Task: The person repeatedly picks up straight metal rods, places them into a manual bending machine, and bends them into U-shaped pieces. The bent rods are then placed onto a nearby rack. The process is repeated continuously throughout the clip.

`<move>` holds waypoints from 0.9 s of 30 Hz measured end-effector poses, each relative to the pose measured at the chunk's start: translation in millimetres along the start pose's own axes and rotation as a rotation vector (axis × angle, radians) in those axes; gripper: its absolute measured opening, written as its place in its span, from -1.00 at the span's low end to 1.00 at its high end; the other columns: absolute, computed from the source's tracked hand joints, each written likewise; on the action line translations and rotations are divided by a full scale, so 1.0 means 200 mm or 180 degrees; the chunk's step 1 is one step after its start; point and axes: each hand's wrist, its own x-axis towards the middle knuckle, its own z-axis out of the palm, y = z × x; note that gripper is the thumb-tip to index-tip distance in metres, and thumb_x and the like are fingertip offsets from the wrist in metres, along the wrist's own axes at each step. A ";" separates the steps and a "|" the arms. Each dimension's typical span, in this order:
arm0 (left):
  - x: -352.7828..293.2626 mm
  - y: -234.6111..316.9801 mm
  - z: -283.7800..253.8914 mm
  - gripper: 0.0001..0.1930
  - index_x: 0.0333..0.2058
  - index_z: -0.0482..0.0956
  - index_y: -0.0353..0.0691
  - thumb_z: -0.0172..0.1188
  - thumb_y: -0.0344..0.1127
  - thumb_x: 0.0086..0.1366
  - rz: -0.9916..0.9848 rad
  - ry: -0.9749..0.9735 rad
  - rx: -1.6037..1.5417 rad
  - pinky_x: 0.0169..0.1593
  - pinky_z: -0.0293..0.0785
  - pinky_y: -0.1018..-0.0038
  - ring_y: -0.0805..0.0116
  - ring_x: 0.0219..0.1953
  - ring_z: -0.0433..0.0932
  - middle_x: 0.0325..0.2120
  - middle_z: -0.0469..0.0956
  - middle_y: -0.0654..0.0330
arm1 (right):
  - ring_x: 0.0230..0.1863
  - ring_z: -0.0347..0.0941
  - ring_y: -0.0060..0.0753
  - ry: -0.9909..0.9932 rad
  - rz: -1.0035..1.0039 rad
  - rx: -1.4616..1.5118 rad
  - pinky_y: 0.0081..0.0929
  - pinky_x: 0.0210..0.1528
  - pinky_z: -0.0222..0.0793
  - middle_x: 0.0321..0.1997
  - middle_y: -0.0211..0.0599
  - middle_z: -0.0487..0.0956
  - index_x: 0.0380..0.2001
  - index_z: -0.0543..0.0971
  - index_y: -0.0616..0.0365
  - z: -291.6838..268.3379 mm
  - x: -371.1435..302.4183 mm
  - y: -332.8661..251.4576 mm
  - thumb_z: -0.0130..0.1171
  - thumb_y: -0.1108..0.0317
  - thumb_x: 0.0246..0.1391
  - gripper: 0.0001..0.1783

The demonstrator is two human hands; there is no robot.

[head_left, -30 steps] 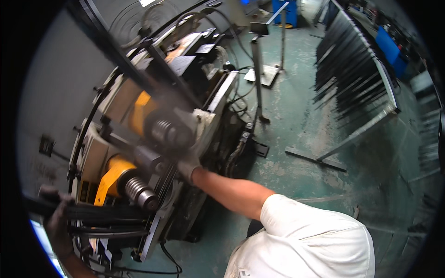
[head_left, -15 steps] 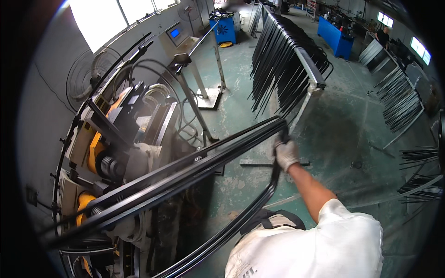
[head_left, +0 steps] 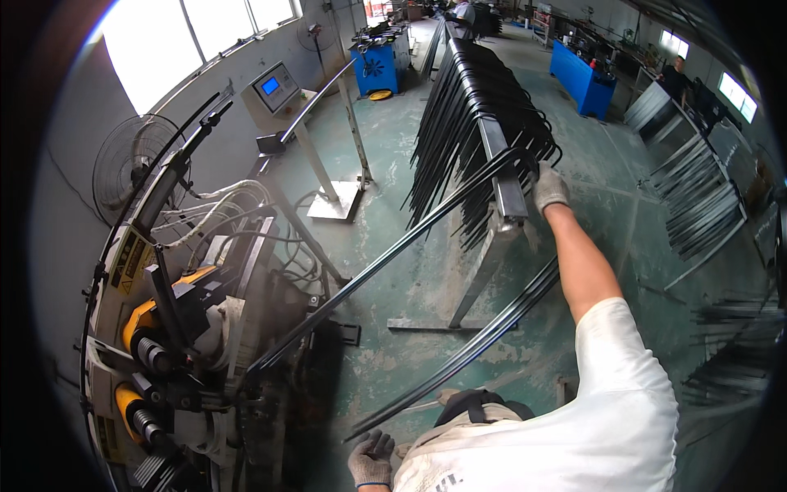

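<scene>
Bending machine (head_left: 176, 328) fills left side, yellow roller housings low on its face. Rack (head_left: 492, 164) of bent black frames stands on floor ahead of you. Bent black bars (head_left: 410, 246) span from machine to rack top, bend at rack's near end, lower leg runs back toward your waist. Your right hand (head_left: 549, 187), gloved, fingers clenched on bars' bend at rack's near end. Your left hand (head_left: 370, 461), gloved, fingers spread, released, just below bars' lower end.
</scene>
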 end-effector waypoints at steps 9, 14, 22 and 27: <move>-0.13 -0.27 0.73 -0.53 0.22 0.46 -0.46 0.24 -0.51 0.36 0.1748 0.1220 0.1442 -0.02 0.78 0.05 -0.10 -0.16 0.76 -0.11 0.69 -0.19 | 0.18 0.67 0.34 -0.0241 -0.0613 -0.0385 0.21 0.17 0.59 0.19 0.13 0.72 0.14 0.69 0.04 0.53 0.83 -0.07 -0.18 -0.11 0.56 -0.42; -0.37 -0.34 0.29 -0.48 0.26 0.44 -0.57 0.26 -0.48 0.37 0.2139 0.2024 0.1166 -0.09 0.79 0.22 0.07 -0.19 0.78 -0.08 0.71 -0.17 | 0.19 0.69 0.26 0.0585 -0.1669 -0.0585 0.13 0.18 0.61 0.23 0.08 0.73 0.11 0.78 0.11 0.56 0.87 -0.13 -0.15 -0.10 0.53 -0.36; -1.29 -0.73 -0.53 -0.62 0.08 0.59 -0.46 0.29 -0.42 0.32 0.3349 0.3155 -0.0044 -0.12 0.71 0.32 0.21 -0.18 0.76 -0.18 0.76 0.00 | 0.02 0.74 0.25 -0.2213 -0.3039 -0.0462 0.04 0.09 0.63 0.01 0.11 0.78 -0.02 0.79 0.19 1.27 -1.43 0.22 0.02 -0.02 0.44 -0.46; -2.17 -1.07 -1.09 -0.73 -0.04 0.68 -0.33 0.30 -0.47 0.27 0.4077 0.4763 0.0802 -0.05 0.64 0.46 0.41 -0.19 0.72 -0.26 0.77 0.18 | -0.05 0.78 0.17 -0.4032 -0.4456 -0.1123 -0.04 0.09 0.64 -0.11 0.13 0.81 -0.08 0.77 0.26 1.31 -2.66 0.11 0.24 0.05 0.29 -0.55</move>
